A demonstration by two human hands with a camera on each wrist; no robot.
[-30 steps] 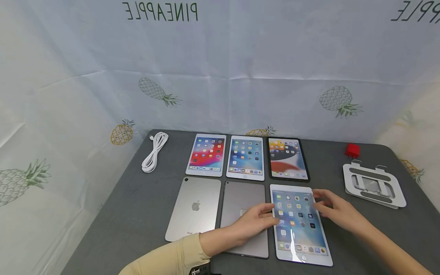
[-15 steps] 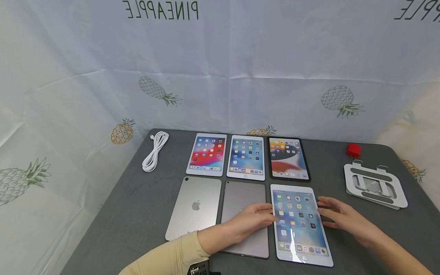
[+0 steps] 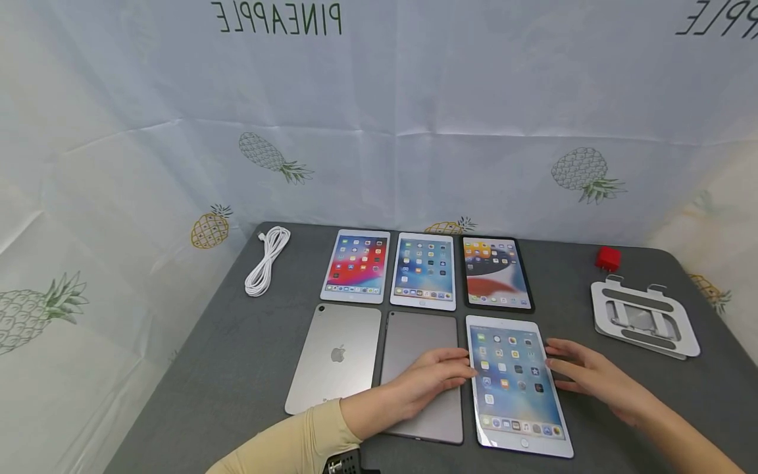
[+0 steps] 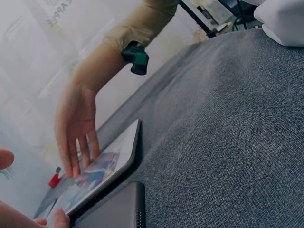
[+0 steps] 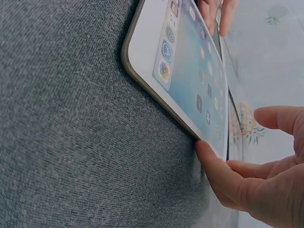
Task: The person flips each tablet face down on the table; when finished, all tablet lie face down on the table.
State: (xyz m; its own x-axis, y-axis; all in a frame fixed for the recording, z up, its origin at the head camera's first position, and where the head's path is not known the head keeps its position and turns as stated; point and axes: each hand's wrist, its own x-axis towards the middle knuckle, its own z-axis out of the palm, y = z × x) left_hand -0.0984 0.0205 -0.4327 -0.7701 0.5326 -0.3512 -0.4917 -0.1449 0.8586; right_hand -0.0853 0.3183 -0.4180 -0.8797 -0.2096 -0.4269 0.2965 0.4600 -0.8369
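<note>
A white-framed tablet (image 3: 516, 388) lies screen up at the front right, its home screen lit. At its left edge my left hand (image 3: 423, 385) touches with straight fingertips, the palm passing over a grey tablet (image 3: 423, 332) that lies back up. My right hand (image 3: 592, 378) is at the white tablet's right edge, fingers loosely extended. In the right wrist view, one fingertip of the right hand (image 5: 266, 175) meets the side of the tablet (image 5: 185, 95), with the thumb apart above. The left wrist view shows the right hand (image 4: 78, 128) across the tablet, fingers pointing down.
Behind stand in a row a red-screened tablet (image 3: 357, 266), a blue-screened tablet (image 3: 423, 271) and a black-framed tablet (image 3: 497, 273). A silver tablet (image 3: 337, 355) lies face down at left. Around them are a coiled white cable (image 3: 266, 263), red plug (image 3: 608, 258) and folded metal stand (image 3: 644, 316).
My right hand has slid down along the tablet's right edge, its fingers off the upper corner. The white tablet has barely shifted; the glare on its screen has moved to the lower left.
</note>
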